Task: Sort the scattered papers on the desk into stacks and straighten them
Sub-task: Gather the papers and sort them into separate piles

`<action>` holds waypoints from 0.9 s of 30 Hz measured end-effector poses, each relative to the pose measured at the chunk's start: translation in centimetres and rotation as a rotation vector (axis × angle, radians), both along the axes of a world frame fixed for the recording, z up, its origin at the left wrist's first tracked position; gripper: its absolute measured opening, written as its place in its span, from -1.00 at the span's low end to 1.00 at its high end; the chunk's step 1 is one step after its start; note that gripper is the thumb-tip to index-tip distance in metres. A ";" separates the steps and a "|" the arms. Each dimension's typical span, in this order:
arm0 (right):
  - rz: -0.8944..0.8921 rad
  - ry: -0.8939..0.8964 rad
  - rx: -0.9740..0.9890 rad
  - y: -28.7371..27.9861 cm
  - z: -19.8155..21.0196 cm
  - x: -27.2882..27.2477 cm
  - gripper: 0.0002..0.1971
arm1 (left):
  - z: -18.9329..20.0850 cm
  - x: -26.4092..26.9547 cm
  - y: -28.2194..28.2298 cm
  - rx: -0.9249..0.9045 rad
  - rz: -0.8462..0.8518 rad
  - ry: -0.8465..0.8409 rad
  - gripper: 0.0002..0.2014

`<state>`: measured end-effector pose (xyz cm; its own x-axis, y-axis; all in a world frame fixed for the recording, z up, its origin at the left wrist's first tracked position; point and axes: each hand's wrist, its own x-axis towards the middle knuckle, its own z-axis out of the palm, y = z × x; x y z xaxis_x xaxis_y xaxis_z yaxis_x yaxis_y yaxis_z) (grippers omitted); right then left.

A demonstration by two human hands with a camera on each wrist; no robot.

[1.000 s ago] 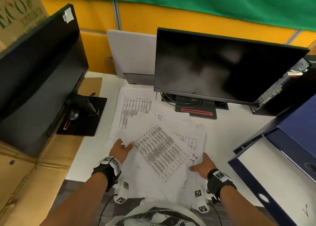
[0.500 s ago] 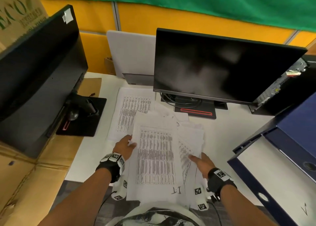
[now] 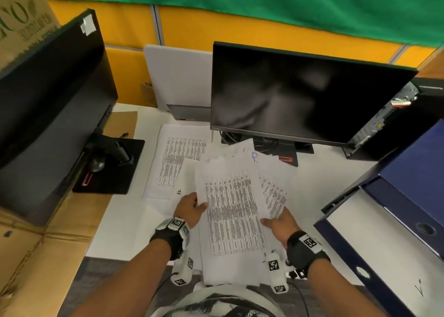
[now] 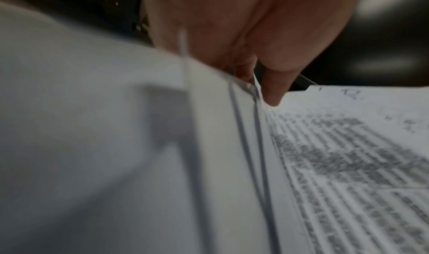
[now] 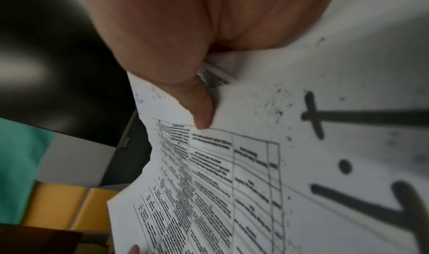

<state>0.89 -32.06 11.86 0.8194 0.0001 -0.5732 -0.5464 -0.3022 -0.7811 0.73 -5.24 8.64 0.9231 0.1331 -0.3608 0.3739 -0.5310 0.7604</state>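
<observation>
Two hands on a loose stack of white printed table sheets (image 3: 234,211), lifted at the near edge of the white desk (image 3: 120,223). Left hand (image 3: 189,208) pinching the stack's left edge, thumb on top; right hand (image 3: 280,224) gripping its right edge. More white printed sheets (image 3: 179,163) flat on desk, toward the far edge, left of the black centre monitor (image 3: 295,95). Blue ring binder (image 3: 394,220) at right edge.

Left wrist: blurred; thumb (image 4: 276,85) pressed on top sheet, other fingers hidden under paper.

Right wrist: thumb (image 5: 199,107) pinching top sheet's edge; black marker strokes on the sheet (image 5: 348,148); remaining fingers mostly hidden, cannot tell.
</observation>
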 end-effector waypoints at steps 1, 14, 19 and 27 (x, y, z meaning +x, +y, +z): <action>0.004 -0.015 0.027 0.0 1.0 0.2 -0.60 | 0.5 0.1 0.6 -0.080 0.044 -0.062 -0.68; -0.002 -0.381 0.153 3.0 9.7 2.4 -0.60 | 12.7 3.2 4.7 -0.860 0.174 -0.286 -0.61; -0.149 -0.384 0.094 4.3 8.0 2.3 -0.71 | 11.6 1.9 3.6 -0.755 0.140 -0.330 -0.32; -0.210 -0.390 0.135 4.0 7.8 2.0 -0.59 | 11.8 1.3 2.9 -0.748 0.123 -0.344 -0.45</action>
